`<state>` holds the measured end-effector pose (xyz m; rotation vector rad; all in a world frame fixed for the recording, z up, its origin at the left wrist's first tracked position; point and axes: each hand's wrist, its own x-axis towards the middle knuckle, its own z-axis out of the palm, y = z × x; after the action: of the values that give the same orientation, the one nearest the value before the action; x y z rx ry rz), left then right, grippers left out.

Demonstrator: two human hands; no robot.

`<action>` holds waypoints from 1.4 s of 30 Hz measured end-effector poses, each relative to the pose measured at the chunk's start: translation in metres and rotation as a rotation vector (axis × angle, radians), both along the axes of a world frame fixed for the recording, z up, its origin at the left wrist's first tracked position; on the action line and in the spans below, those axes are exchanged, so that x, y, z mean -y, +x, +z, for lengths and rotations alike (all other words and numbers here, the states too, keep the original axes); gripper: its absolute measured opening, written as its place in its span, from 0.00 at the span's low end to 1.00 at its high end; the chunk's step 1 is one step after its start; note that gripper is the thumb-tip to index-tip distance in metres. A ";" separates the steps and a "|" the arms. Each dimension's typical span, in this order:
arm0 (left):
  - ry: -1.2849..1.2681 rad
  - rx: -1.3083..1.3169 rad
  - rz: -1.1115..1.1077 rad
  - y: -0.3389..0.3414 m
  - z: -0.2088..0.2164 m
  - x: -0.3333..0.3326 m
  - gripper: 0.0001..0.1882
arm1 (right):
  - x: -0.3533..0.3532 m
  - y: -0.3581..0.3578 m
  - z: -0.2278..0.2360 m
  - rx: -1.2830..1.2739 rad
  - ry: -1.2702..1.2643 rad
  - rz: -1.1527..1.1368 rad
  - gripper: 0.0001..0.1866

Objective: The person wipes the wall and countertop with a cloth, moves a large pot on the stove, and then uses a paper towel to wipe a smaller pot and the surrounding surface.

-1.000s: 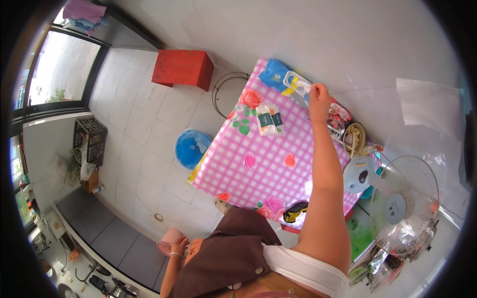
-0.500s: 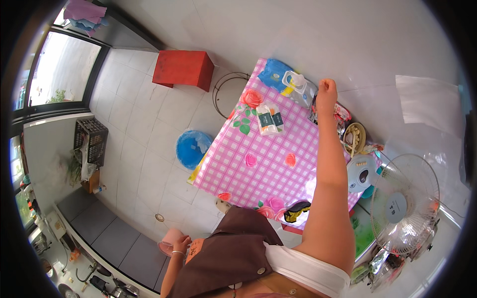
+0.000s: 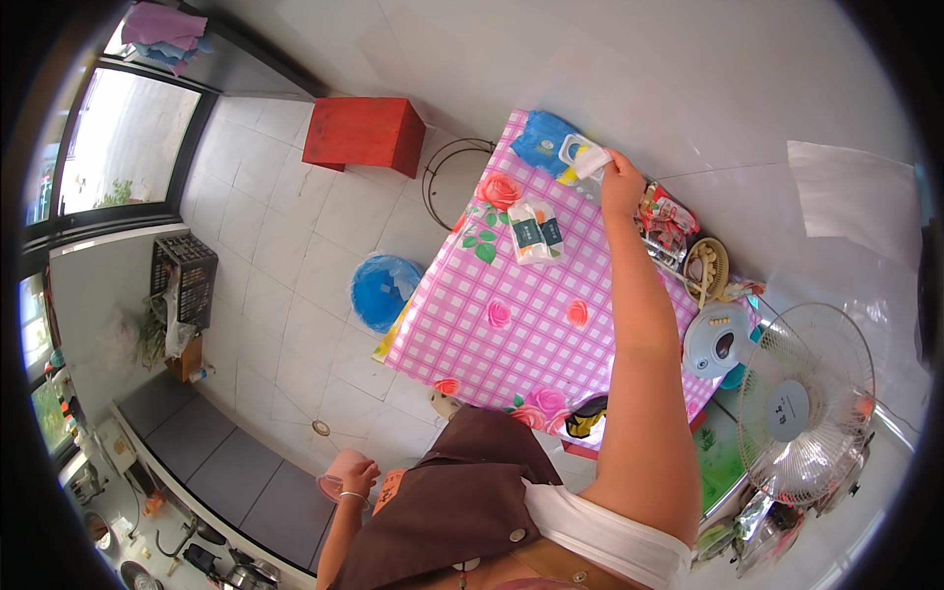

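My right arm reaches across the pink checked tablecloth [image 3: 462,334] to the table's far end. There my right hand [image 3: 619,184] pinches a white wipe [image 3: 593,160], which sticks out of the open flap of a wipes packet [image 3: 567,147]. The rest of that packet is partly hidden by my hand. Low at the left, beside my brown apron, my left hand [image 3: 361,477] is wrapped round a pink plastic cup [image 3: 339,466]. A packet of tissues [image 3: 535,233] lies on the cloth, nearer than the wipes, and a blue packet [image 3: 541,144] lies at the far corner.
Along the table's right side stand a basket [image 3: 706,270], a light-blue appliance [image 3: 716,339] and a fan [image 3: 801,408]. A blue bin [image 3: 383,293] is on the floor left of the table. Farther off are a red box [image 3: 364,133] and a black crate [image 3: 187,275].
My right hand has moved left to the wipes packet and taken hold of the white wipe. My left hand still holds the pink cup, almost in place.
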<state>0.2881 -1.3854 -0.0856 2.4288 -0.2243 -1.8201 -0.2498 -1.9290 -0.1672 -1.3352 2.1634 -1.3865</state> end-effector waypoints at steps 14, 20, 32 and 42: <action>-0.008 -0.016 0.006 -0.005 -0.007 0.000 0.15 | -0.028 -0.021 0.007 0.474 -0.133 0.020 0.09; 0.026 0.011 -0.034 -0.006 -0.008 0.003 0.16 | -0.025 -0.035 0.007 0.824 -0.030 0.012 0.12; 0.020 0.001 -0.048 -0.006 -0.003 0.010 0.15 | 0.013 -0.020 0.051 0.516 -0.037 0.099 0.13; 0.034 0.000 -0.009 -0.014 -0.007 0.014 0.16 | 0.017 -0.016 0.087 0.377 -0.174 0.107 0.10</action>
<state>0.2743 -1.3992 -0.0922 2.4548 -0.2065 -1.8429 -0.2657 -1.9460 -0.0798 -1.1143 1.7379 -1.6588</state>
